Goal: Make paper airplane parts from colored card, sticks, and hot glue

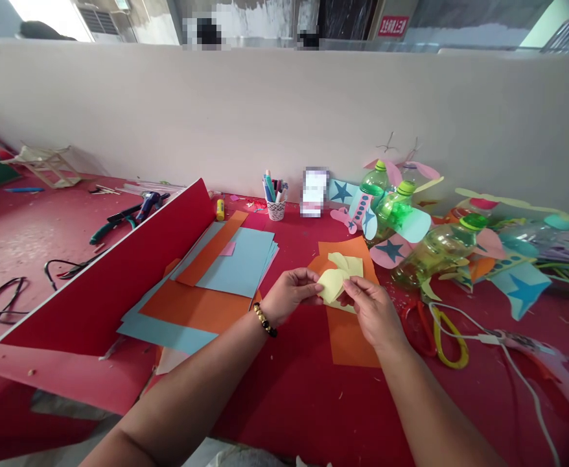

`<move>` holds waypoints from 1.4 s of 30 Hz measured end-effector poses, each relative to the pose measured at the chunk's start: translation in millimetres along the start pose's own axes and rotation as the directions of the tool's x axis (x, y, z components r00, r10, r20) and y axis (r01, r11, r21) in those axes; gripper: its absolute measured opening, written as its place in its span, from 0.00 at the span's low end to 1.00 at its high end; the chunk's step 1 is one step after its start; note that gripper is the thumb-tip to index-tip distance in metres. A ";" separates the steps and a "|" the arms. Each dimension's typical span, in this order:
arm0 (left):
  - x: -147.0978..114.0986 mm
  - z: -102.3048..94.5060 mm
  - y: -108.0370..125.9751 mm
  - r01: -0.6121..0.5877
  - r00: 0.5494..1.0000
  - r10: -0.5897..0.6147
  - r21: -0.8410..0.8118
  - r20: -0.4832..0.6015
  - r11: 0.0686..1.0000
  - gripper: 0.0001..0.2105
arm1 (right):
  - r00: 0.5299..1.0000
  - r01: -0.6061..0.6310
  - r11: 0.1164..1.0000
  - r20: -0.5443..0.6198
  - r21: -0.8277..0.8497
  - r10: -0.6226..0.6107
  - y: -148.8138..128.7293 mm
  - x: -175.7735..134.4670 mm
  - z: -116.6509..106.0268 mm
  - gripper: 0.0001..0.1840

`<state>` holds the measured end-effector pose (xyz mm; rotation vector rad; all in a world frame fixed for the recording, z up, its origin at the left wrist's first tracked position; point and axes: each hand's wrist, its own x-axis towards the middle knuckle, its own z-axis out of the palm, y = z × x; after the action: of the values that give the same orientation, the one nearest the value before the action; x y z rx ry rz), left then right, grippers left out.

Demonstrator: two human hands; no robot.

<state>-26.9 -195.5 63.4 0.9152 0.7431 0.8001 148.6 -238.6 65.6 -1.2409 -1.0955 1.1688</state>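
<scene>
My left hand [295,295] pinches the left edge of a pale yellow paper cutout [332,285] with rounded lobes. On the cutout's other side, the thumb and fingers of my right hand [369,308] close on it too. Both hands hold it above an orange paper sheet [355,344]. More pale yellow paper [356,266] shows behind the cutout, resting on the orange sheet. Whether the yellow parts are joined I cannot tell. A beaded bracelet [265,320] is on my left wrist.
Blue sheets [238,259] and orange strips lie left, beside a red divider board [119,285]. A patterned pen cup [275,209] and a phone [314,193] stand behind. Plastic bottles [435,250] with paper shapes crowd the right, near scissors [450,344], a white cable and a pink glue gun [547,363].
</scene>
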 end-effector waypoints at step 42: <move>1.2 2.4 -5.3 0.029 0.998 -0.024 0.100 -0.053 0.995 0.18 | 0.998 -0.011 0.999 0.054 -0.053 0.014 12.5 -1.0 1.6 0.13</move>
<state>-23.0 -197.4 59.5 0.9762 0.8460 0.7704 146.4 -239.6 53.2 -1.2644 -1.1671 1.1965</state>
